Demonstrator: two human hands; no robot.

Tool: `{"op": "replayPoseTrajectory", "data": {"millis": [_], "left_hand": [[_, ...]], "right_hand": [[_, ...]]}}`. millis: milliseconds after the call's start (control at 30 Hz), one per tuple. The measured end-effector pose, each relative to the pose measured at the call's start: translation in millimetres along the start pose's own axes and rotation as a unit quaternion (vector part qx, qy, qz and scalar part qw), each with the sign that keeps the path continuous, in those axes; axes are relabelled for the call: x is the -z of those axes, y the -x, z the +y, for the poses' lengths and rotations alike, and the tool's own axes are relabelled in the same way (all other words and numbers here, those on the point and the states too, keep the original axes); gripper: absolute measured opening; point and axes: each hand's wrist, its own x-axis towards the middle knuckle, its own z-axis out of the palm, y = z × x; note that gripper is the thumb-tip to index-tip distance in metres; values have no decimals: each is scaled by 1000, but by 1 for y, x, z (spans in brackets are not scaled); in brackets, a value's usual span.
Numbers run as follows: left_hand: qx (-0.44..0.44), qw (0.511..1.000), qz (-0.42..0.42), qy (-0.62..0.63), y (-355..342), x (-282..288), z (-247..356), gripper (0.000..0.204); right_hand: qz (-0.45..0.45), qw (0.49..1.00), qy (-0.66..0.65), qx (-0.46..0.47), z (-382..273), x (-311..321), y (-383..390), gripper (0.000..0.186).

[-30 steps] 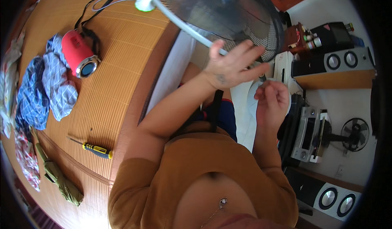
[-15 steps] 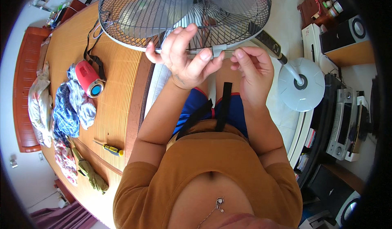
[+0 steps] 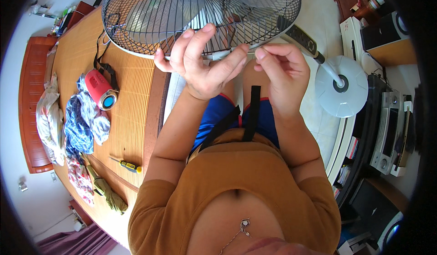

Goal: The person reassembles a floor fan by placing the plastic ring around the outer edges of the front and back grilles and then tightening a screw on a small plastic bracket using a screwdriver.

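Observation:
An electric fan's round wire guard (image 3: 159, 41) fills the top of the view, its blades showing through the bars. My left hand (image 3: 202, 68) is at the near rim, back toward me. Its thumb and forefinger close round a small grey clip (image 3: 221, 54) on the rim, while the other fingers spread against the wires. Just right of there, my right hand (image 3: 286, 70) pinches with thumb and forefinger, close to the left fingertips. Whatever lies in that pinch is too small to make out.
The fan's round white base (image 3: 342, 87) and its control panel (image 3: 298, 39) are at right. On the bamboo mat (image 3: 129, 86) at left lie a red speaker (image 3: 98, 86), a screwdriver (image 3: 126, 165), a folded umbrella (image 3: 109, 193) and clothes (image 3: 78, 125). A media cabinet (image 3: 364, 132) lines the far right.
The guard has shifted slightly left. My left forefinger has stretched right, covering more of the clip. A thin rod seen earlier between the clip and my right fingers is now hidden.

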Motion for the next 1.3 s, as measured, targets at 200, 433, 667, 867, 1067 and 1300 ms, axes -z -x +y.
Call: {"op": "replayPoseTrajectory", "data": {"millis": [200, 433, 667, 867, 1067, 1300], "left_hand": [[-1, 1000, -7, -3, 3, 2, 0, 5], [-3, 1000, 3, 11, 4, 2, -3, 11], [21, 999, -20, 46, 4, 2, -6, 22], [6, 999, -29, 34, 5, 3, -7, 20], [0, 999, -24, 34, 4, 3, -6, 20], [-2, 1000, -19, 23, 6, 2, -6, 19]], "right_hand": [[-9, 999, 8, -47, -5, -4, 0, 8], [3, 999, 17, -36, 1, -9, 6, 10], [-24, 997, 11, -76, -3, -5, 1, 10], [-31, 993, 93, -67, -8, -7, 1, 8], [-12, 941, 268, 205, 9, -8, 8, 11], [-28, 943, 244, 226, 10, -5, 16, 15]]}}
